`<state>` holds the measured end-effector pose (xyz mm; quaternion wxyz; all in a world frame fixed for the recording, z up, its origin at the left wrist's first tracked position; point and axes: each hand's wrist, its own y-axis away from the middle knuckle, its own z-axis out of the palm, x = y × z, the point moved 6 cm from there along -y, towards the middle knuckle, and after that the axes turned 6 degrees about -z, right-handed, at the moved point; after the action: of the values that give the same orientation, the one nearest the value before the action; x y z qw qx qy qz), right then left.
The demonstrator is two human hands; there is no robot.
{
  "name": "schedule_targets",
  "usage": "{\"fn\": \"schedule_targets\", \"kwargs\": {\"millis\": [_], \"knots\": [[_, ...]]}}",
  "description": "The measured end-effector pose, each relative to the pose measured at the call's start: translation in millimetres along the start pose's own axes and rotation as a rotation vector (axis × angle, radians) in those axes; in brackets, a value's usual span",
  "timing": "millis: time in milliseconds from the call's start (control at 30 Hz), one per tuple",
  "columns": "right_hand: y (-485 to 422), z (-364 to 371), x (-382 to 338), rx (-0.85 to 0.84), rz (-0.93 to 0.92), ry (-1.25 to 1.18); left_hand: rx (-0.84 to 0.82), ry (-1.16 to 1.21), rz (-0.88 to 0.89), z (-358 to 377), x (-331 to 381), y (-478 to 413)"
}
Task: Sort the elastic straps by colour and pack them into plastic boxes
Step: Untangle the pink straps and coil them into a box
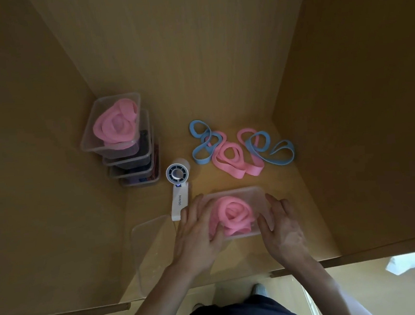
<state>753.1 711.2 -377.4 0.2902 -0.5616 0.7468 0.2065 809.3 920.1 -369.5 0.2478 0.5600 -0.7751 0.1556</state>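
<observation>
Box (253, 193) of pink straps (234, 215) under left hand (195, 231) and right hand (283, 228), both spread flat, four stacked boxes (129, 161)

Stack of boxes (118, 150) sitting far left on the shelf (296, 214), loose straps (238, 154) lying far right, fan (178, 182) lying between them. Near box (232, 191) holding a coiled strap (234, 215); another container (148, 238) lying just left of it.
</observation>
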Motion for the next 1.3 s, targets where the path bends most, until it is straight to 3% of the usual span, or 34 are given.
{"fn": "schedule_targets", "kwargs": {"millis": [200,333,533,967,1167,1300], "knots": [[-3,0,-2,-0.031,-0.017,0.076,0.042,-0.237,0.005,6,2,-13],[-13,4,-9,-0.003,-0.071,0.276,0.044,-0.140,0.065,9,4,-16],[-27,24,-19,-0.191,-0.250,0.277,-0.006,-0.120,0.049,9,-5,-22],[-29,35,-16,-0.309,-0.196,0.429,-0.096,-0.305,0.068,22,-6,-22],[-32,35,-17,-0.343,-0.184,0.461,-0.048,-0.377,0.113,19,3,-25],[-32,31,-22,-0.360,-0.183,0.438,-0.172,-0.342,0.129,19,0,-28]]}}
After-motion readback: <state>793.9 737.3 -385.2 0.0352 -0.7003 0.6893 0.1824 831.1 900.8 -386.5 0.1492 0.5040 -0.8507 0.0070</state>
